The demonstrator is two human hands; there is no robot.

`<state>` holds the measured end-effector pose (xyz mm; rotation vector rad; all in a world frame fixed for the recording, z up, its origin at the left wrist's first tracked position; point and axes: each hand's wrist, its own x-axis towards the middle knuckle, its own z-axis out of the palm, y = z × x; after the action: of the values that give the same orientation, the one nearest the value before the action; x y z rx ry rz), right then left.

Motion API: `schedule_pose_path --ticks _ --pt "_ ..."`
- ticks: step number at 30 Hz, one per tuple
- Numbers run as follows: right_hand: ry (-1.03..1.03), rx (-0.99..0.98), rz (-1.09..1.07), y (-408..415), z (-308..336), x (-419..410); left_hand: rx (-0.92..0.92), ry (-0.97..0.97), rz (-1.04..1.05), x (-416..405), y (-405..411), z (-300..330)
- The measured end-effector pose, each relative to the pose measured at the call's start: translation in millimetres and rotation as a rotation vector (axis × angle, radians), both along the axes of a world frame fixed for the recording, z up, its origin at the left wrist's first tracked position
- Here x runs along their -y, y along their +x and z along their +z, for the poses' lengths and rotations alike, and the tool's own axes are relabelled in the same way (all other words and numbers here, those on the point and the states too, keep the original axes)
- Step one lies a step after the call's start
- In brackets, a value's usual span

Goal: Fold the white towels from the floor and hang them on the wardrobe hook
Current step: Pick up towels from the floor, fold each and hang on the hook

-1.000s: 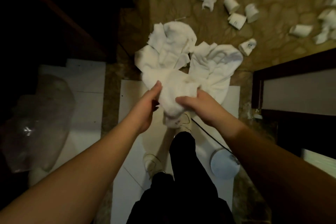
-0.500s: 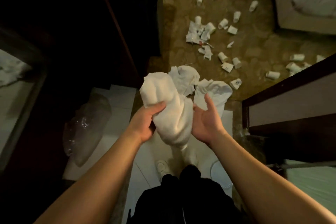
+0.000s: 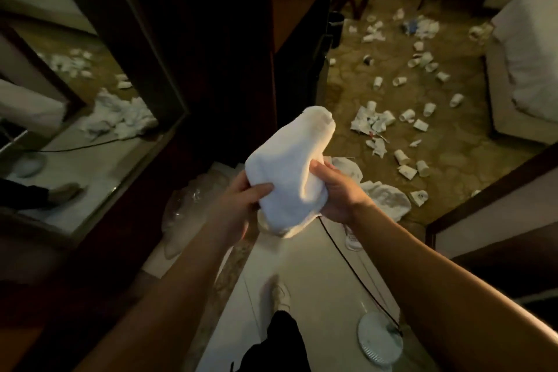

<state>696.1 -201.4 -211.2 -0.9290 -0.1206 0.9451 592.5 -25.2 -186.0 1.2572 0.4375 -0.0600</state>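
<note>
Across the far floor spreads a patterned olive-brown carpet [image 3: 453, 160], littered with many small white paper cups [image 3: 407, 115] and crumpled white scraps, well apart from the person. At the right edge stands a white-sheeted bed [image 3: 531, 69]. On the left, a tall mirror in a dark wooden frame [image 3: 90, 100] reflects towels, cups and a shoe. Beside the mirror rises a dark wooden cabinet with a pale top [image 3: 241, 24]. Nearer the camera lies a pale tiled floor [image 3: 302, 281], crossed by a thin black cable [image 3: 356, 275] that runs to a round white disc-shaped device [image 3: 380, 340] on the tiles. A crumpled clear plastic bag [image 3: 187, 199] sits on the tiles by the foot of the cabinet.

On the floor, where carpet meets tile, lie loose white towels [image 3: 383, 196], partly hidden behind the hands. Above them, held up in the air, is a bundled white towel [image 3: 290, 172], roughly rolled, its upper end pointing toward the carpet and its lower end hanging below the hands.

The left hand [image 3: 241, 205] grips the bundle from the left, its thumb laid across the front and the fingers curled behind. The right hand [image 3: 335, 190] grips the right side, fingers wrapped round the cloth. A pale shoe [image 3: 279, 293] and a black trouser leg [image 3: 280, 341] show below the arms.
</note>
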Motion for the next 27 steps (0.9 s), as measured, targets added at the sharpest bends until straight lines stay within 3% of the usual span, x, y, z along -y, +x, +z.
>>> schedule_pose_path --ticks 7,13,20,27 --pt "-0.192 0.345 0.168 -101 80 2 0.144 0.246 0.061 16 -110 74" --pt "-0.264 0.509 0.176 -188 134 -6 0.239 0.273 0.142 12 -210 133" --pt "-0.151 0.499 0.192 -288 150 -12 0.232 0.342 0.31 4 -331 170" --pt "-0.313 0.822 0.064 -417 164 -19 0.281 0.571 0.297 4 -469 202"
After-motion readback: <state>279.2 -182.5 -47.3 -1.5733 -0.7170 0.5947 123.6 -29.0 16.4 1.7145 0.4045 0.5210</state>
